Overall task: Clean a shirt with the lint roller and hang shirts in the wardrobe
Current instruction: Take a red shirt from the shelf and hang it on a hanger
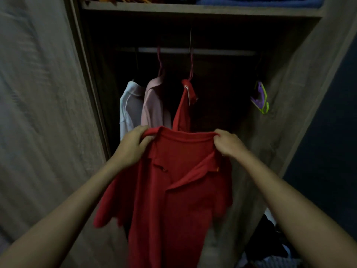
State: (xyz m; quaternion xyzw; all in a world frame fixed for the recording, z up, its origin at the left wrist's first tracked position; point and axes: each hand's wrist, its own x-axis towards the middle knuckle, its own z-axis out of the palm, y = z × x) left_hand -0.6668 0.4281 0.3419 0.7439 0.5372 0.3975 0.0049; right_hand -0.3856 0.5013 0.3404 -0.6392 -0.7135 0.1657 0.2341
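Observation:
A red polo shirt point(170, 200) hangs from both of my hands in front of the open wardrobe. My left hand point(133, 147) grips its left shoulder and my right hand point(228, 143) grips its right shoulder, collar toward me. Behind it, on the wardrobe rail point(222, 52), hang a white shirt point(128, 109), a pink shirt point(155, 105) and another red shirt point(184, 107) with a striped collar. No lint roller is in view.
Purple and green empty hangers point(260, 97) hang at the rail's right end. A shelf point(193, 10) above carries folded clothes. The wardrobe door point(38, 113) stands at left, the side panel point(301, 93) at right. A clothes pile point(270, 244) lies lower right.

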